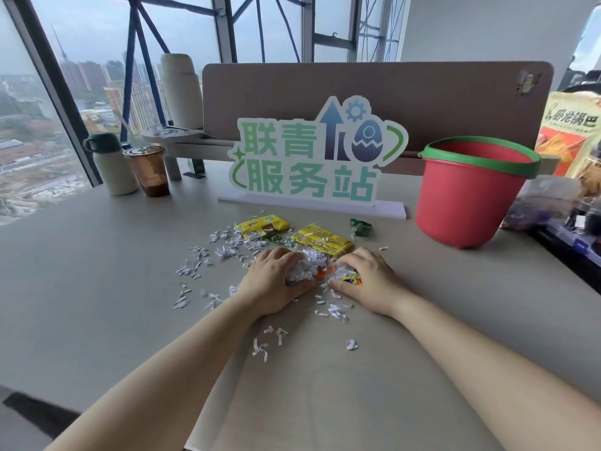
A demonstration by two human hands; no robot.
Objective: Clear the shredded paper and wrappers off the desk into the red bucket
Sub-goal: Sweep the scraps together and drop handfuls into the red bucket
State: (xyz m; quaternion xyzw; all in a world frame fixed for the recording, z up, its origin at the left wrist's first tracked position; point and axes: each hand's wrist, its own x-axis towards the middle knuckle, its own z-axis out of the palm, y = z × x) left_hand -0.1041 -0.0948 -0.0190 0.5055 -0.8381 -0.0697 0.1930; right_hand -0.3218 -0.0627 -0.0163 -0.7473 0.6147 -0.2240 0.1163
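White shredded paper (208,262) is scattered over the middle of the grey desk (97,288). My left hand (276,281) and my right hand (370,281) are cupped together around a heap of shreds (312,265) with small wrappers in it. My right hand's fingers cover a small yellow wrapper (353,278). Two yellow wrappers (260,226) (322,239) and a green one (360,226) lie just beyond my hands. The red bucket (468,193) with a green rim stands upright at the right, past my right hand.
A cut-out sign (312,157) on a white base stands behind the litter. A flask (112,164) and a plastic cup (148,170) stand at the back left. Snack bags (572,135) and dark boxes (572,229) crowd the right edge. A partition (422,92) closes the back.
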